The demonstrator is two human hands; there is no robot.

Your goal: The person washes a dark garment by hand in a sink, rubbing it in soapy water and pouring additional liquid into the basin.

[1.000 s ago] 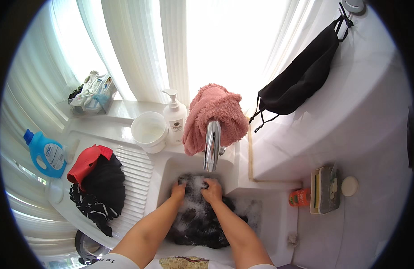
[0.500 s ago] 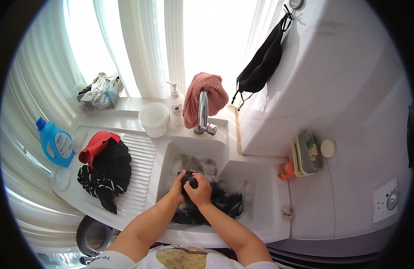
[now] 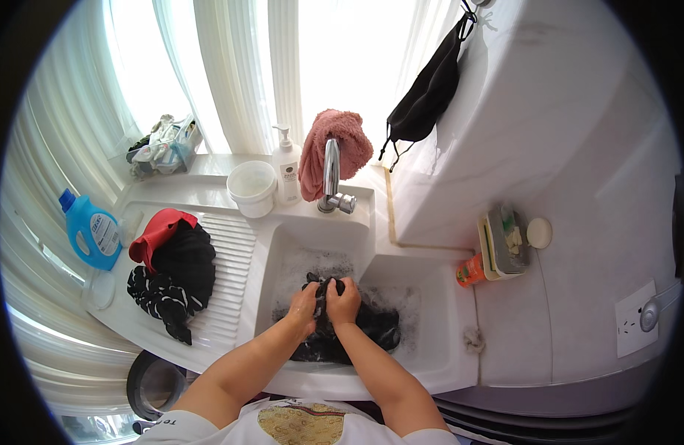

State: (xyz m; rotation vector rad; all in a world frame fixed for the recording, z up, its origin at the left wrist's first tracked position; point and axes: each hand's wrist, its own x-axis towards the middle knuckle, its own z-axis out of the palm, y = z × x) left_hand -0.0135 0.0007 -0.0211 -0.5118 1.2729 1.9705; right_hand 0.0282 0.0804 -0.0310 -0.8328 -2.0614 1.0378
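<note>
Both my hands in the soapy sink [image 3: 431,348], left hand [image 3: 303,308] and right hand [image 3: 345,300] clenched on a bunched dark wet garment [image 3: 357,326], knuckles touching

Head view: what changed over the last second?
The camera view pulled back, showing more of the counter. Both hands, left hand and right hand, came closer together, bunching the dark wet garment in the soapy sink. Neither grip let go. The clothes pile, blue detergent bottle and pink towel stayed put.
</note>
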